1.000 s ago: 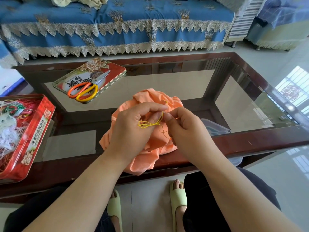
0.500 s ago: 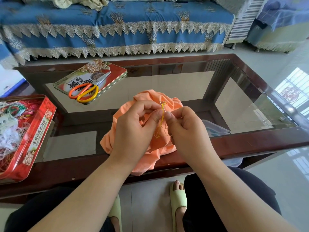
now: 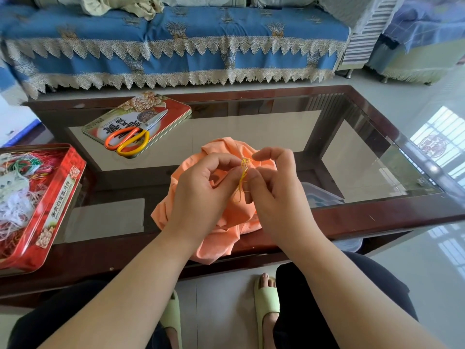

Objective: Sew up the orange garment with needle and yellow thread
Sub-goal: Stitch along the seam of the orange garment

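- Orange garment lay bunched on the near edge of the glass-topped desk, one fold drooping over the wooden rim toward the lap.
- Held from the left by the left hand, fingers curled into the cloth, thumb and forefinger closed on the yellow thread.
- Met from the right by the right hand, its grip narrow and pinching the same thread just beside the left thumb, forefinger arched above.
- Gathered in a small tangle between the two hands, directly over the top of the garment, with a few loose strands trailing down.
- Could not make out the needle among the fingers.
- Lay across a flat red tin lid at the far left of the desk: scissors with one orange and one yellow handle, blades pointing away.
- Sat at the left edge of the desk, well apart from the garment: an open red tin filled with mixed white, red and green threads.
- Stood beyond the desk: a sofa under a blue cover with lace trim.
- Rested on the tiled floor below: feet in pale green slippers.
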